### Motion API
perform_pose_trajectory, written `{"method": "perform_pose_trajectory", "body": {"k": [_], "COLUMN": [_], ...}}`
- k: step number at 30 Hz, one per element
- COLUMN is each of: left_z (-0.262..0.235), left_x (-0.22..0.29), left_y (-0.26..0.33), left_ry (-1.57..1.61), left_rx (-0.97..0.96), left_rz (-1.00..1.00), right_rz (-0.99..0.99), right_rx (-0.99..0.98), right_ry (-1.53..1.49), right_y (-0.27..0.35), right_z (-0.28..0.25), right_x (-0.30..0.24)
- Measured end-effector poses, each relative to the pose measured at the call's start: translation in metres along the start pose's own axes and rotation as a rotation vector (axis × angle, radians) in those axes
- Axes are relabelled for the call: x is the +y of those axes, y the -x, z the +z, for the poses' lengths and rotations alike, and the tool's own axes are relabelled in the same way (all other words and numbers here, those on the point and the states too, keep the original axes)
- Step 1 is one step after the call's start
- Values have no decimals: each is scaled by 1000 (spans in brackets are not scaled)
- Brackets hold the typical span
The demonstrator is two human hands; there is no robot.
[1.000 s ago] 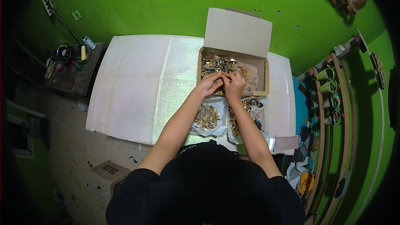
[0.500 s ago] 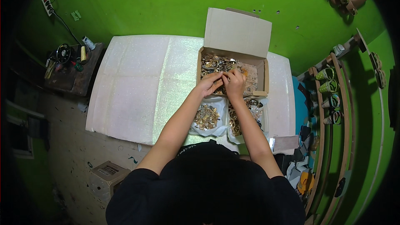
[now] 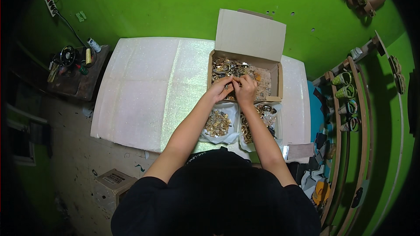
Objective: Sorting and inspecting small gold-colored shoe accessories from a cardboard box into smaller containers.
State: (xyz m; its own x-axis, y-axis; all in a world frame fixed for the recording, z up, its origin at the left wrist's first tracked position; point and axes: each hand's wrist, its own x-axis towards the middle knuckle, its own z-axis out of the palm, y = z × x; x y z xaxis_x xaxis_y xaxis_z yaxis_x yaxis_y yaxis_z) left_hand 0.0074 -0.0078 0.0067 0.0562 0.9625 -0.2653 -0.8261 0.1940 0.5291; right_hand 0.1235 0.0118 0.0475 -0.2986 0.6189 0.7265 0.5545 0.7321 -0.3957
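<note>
Over the front part of an open cardboard box [image 3: 274, 98], my left hand [image 3: 220, 89] and my right hand [image 3: 246, 89] meet at the fingertips. Both are closed in a pinch, and what lies between the fingers is too small to name. Inside the box a heap of small metal pieces [image 3: 225, 64], gold and silver coloured, fills the left side. Just in front stand two lined white trays. The left tray [image 3: 229, 139] carries small gold and silver bits; the right tray [image 3: 248, 147] carries larger rings and clear pieces, partly hidden by my right forearm.
A shimmering white cover [image 3: 135, 87] spreads over the table. The box's lid [image 3: 251, 32] stands raised against the green wall. To the left is a small dark table [image 3: 72, 83] with thread spools. A wooden rack [image 3: 358, 148] with sandals [image 3: 348, 89] lines the right wall.
My fingers have shifted slightly while staying together over the box. The box and trays stay in place.
</note>
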Motion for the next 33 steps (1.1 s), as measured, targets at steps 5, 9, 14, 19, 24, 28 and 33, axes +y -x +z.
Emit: {"method": "perform_pose_trajectory", "body": {"k": [5,9,14,19,24,28,33], "left_z": [0,0,-2,0,-3,-4,0], "left_x": [1,0,-1,0,-2,-1,1], "left_y": [-1,-1,-3,-2,-4,-6,-3], "left_ry": [25,16,33,41,38,86,72], "left_rx": [1,36,-3,-2,27,-19,17], "left_rz": [-11,-8,-9,-12,-16,-36,-27], "right_rz": [130,143,142,271,404,480,479], "right_rx": [-20,-26,-21,-21,-31,-75,-106], "right_ry": [-47,-59,-44,-97,-265,-387,-407], "right_y": [-3,-4,-2,2,2,1,1], "right_z": [-1,-5,-3,1,3,5,5], "right_x": [-1,-2,1,2,4,10,14]}}
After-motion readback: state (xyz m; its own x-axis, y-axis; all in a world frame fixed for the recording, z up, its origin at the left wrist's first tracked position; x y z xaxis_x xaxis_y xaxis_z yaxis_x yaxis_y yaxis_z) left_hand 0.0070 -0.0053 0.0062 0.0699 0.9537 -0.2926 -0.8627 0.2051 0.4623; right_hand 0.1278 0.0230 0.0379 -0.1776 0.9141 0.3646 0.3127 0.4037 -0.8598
